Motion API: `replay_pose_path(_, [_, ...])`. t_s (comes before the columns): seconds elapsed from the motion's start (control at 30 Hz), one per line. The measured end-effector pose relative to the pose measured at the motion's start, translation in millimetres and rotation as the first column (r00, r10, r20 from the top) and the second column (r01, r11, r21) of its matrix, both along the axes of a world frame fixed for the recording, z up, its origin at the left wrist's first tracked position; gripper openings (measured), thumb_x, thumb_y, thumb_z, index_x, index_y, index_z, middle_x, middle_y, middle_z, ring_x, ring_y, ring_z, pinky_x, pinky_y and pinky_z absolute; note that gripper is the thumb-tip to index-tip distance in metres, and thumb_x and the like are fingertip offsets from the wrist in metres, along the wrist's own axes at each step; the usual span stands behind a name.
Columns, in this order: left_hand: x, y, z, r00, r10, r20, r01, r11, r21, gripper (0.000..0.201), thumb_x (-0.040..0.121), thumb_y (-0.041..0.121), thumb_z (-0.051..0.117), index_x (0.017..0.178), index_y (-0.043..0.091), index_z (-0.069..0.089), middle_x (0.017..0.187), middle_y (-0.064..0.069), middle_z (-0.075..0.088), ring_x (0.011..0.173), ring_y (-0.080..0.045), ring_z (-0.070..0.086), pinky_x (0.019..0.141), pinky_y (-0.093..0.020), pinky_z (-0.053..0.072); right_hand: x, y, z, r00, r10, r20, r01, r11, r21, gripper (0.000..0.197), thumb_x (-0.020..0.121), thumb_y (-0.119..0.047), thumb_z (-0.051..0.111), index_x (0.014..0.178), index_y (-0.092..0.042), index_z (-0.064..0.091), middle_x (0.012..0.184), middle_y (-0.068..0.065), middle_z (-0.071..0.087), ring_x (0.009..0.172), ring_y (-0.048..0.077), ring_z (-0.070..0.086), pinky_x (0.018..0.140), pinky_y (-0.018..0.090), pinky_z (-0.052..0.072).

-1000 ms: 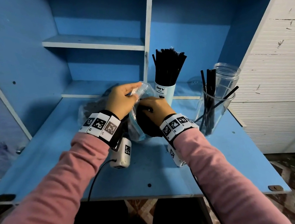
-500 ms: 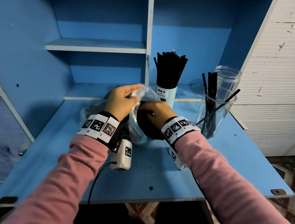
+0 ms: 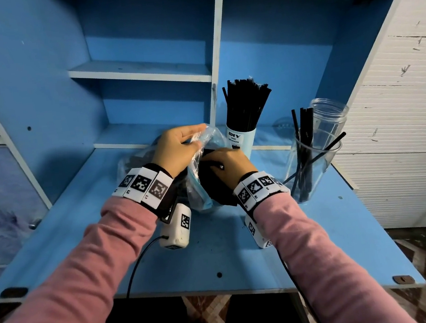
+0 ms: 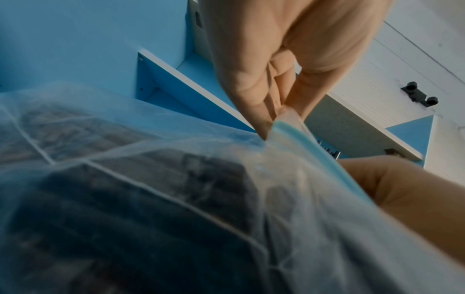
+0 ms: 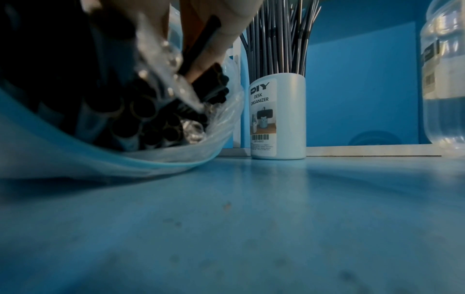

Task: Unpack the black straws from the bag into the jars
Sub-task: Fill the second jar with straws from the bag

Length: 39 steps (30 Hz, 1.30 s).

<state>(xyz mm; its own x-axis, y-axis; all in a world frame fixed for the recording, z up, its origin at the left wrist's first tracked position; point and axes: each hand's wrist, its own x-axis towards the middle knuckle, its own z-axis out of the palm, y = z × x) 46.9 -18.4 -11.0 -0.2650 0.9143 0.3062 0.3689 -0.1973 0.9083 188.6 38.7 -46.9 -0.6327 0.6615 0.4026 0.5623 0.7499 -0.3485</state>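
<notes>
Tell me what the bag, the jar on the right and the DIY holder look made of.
Bag: thin clear plastic film, glossy and crinkled, with a blue strip at the mouth.
Jar: clear rigid plastic or glass, hard to say which; the straws show through its wall.
DIY holder: opaque, smooth pale body with a paper-like label; plastic or ceramic, unclear.

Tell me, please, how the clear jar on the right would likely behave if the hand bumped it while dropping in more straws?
The clear jar looks like thin transparent plastic, so probably light and easy to slide on the smooth blue desk. It holds only a few black straws, adding little weight. It is tall, and one straw leans out over its rim, so a knock up high might tip it.
</notes>
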Motion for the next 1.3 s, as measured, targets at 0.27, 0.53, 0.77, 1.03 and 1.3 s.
replay_pose_path(0.27, [-5.5,2.2,-2.1,1.0,0.015,-0.005,-0.015,1.0,-0.023,0.036,0.087,0.011,0.068,0.12,0.023,0.066,0.125,0.007,0.064,0.117,-0.004,0.056,0.105,-0.029,0.043,2.3,-2.5,3.6,0.989,-0.011,-0.147,0.018,0.999,0.047,0.023,0.084,0.0,0.062,0.104,-0.005,0.073,0.101,0.015,0.072,0.096,0.031,0.066,0.096,0.031,0.045])
replay_pose_path(0.53, [-6.9,3.4,-2.8,0.997,0.008,-0.077,-0.011,0.999,-0.043,0.04,0.087,0.002,0.065,0.123,0.019,0.063,0.127,0.005,0.062,0.12,-0.006,0.054,0.106,-0.026,0.04,29.5,-6.8,31.6,0.975,-0.128,-0.183,0.096,0.98,-0.174,0.021,0.086,-0.002,0.065,0.106,-0.007,0.073,0.099,0.012,0.072,0.081,0.018,0.064,0.076,0.006,0.039])
replay_pose_path(0.77, [6.6,1.1,1.0,0.962,0.069,-0.265,-0.073,0.997,-0.003,0.046,0.087,0.002,0.064,0.129,0.018,0.06,0.132,0.0,0.059,0.11,-0.008,0.058,0.093,-0.016,0.041,65.9,-13.7,56.8,0.98,-0.183,-0.083,0.159,0.959,-0.235,0.021,0.085,-0.008,0.068,0.103,-0.016,0.075,0.088,0.005,0.073,0.065,0.007,0.058,0.073,0.012,0.049])
replay_pose_path(1.03, [52.7,-1.2,14.9,0.79,-0.138,-0.597,0.197,0.98,0.035,0.058,0.077,0.008,0.068,0.13,0.026,0.057,0.117,0.01,0.063,0.103,-0.009,0.059,0.082,-0.01,0.034,94.0,-24.7,96.8,0.985,-0.171,0.037,0.175,0.97,-0.17,0.02,0.084,-0.008,0.068,0.098,-0.02,0.076,0.061,-0.015,0.06,0.053,0.001,0.06,0.058,0.007,0.047])
replay_pose_path(1.3, [80.1,22.6,14.8,0.866,-0.296,-0.403,0.298,0.953,-0.06,0.014,0.088,0.016,0.065,0.076,0.024,0.064,0.067,0.007,0.058,0.062,-0.008,0.053,0.065,-0.022,0.041,104.5,-46.1,139.4,0.979,-0.134,0.152,0.144,0.988,-0.06,0.02,0.084,-0.012,0.068,0.099,-0.023,0.077,0.063,-0.022,0.056,0.058,-0.001,0.057,0.057,0.0,0.037])
